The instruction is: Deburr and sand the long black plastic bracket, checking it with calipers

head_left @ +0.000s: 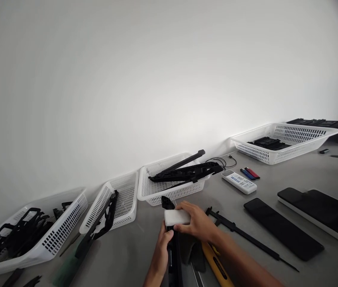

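Observation:
My left hand (160, 255) is closed around a long black plastic part (173, 261), which stands roughly lengthwise toward me. A white block (173, 217) with rounded edges lies across the upper part of it, gripped between the fingers and thumb of my right hand (199, 221). A dark tip (167, 202) shows just beyond the block. Whether the block touches the black part is hard to see. Under my right forearm lies a tool with a yellow handle (217, 267), beside a dark cloth-like thing (197, 253). A black caliper (243, 233) rests to the right.
White baskets with black plastic parts line the wall: one at left (65, 227), a narrow one (131, 197), one in the middle (157, 197), another far right (272, 157). A white remote-like device (240, 182), black panel (284, 228) and white-edged panel (321, 213) lie at right.

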A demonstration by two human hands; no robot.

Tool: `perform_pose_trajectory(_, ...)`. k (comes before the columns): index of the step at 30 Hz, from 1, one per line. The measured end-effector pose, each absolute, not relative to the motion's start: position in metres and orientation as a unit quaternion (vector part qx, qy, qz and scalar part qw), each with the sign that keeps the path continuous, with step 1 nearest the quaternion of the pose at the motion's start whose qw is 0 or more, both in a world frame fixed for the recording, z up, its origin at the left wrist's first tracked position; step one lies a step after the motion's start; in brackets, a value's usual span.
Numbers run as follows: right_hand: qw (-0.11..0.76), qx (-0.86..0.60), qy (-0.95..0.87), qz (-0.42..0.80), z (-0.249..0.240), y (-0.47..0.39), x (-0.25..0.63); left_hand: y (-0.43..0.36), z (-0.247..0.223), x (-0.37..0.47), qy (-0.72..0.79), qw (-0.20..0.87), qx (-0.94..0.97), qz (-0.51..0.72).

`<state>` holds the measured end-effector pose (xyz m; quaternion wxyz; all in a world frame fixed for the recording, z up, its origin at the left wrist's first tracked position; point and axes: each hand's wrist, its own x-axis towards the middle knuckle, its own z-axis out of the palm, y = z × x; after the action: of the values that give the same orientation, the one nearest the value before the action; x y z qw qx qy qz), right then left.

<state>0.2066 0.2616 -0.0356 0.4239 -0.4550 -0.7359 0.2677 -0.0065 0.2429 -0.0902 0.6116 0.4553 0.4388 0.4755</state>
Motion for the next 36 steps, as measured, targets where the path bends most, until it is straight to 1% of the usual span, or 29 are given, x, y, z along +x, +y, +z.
perform_pose_trajectory(3, 0.416, -0.487, -0.723, 0.260, -0.032, 0.259, 0.208, 0.239, -0.080, -0.002, 0.448, 0.615, 0.430, 0.485)
perform_pose_trajectory(7, 0.396, -0.456, -0.744, 0.285, -0.027, 0.258, 0.213, 0.232, -0.063, 0.006, 0.412, 0.621, 0.432, 0.508)
perform_pose_trajectory(9, 0.407, -0.466, -0.734, 0.279, -0.027, 0.259, 0.215, 0.230, -0.058, 0.007, 0.402, 0.605, 0.433, 0.534)
perform_pose_trajectory(12, 0.421, -0.469, -0.729, 0.267, -0.028, 0.260, 0.216, 0.231, -0.057, 0.007, 0.399, 0.593, 0.424, 0.556)
perform_pose_trajectory(15, 0.400, -0.438, -0.753, 0.283, -0.028, 0.259, 0.215, 0.234, -0.060, 0.003, 0.391, 0.597, 0.429, 0.555)
perform_pose_trajectory(20, 0.416, -0.465, -0.736, 0.262, -0.028, 0.257, 0.210, 0.237, -0.059, -0.002, 0.370, 0.623, 0.421, 0.547)
perform_pose_trajectory(24, 0.428, -0.427, -0.746, 0.279, -0.029, 0.258, 0.209, 0.235, -0.046, -0.004, 0.387, 0.584, 0.436, 0.564)
perform_pose_trajectory(27, 0.443, -0.510, -0.693, 0.251, -0.031, 0.260, 0.209, 0.233, -0.039, -0.004, 0.386, 0.589, 0.437, 0.559)
perform_pose_trajectory(29, 0.440, -0.577, -0.647, 0.234, -0.033, 0.261, 0.208, 0.234, -0.039, -0.002, 0.382, 0.616, 0.426, 0.541)
perform_pose_trajectory(31, 0.434, -0.606, -0.625, 0.232, -0.033, 0.260, 0.208, 0.237, -0.045, 0.001, 0.380, 0.644, 0.417, 0.516)
perform_pose_trajectory(33, 0.428, -0.579, -0.650, 0.244, -0.032, 0.259, 0.209, 0.240, -0.051, 0.003, 0.384, 0.658, 0.406, 0.505)
perform_pose_trajectory(36, 0.401, -0.499, -0.723, 0.261, -0.029, 0.259, 0.212, 0.245, -0.059, 0.003, 0.388, 0.655, 0.375, 0.529)
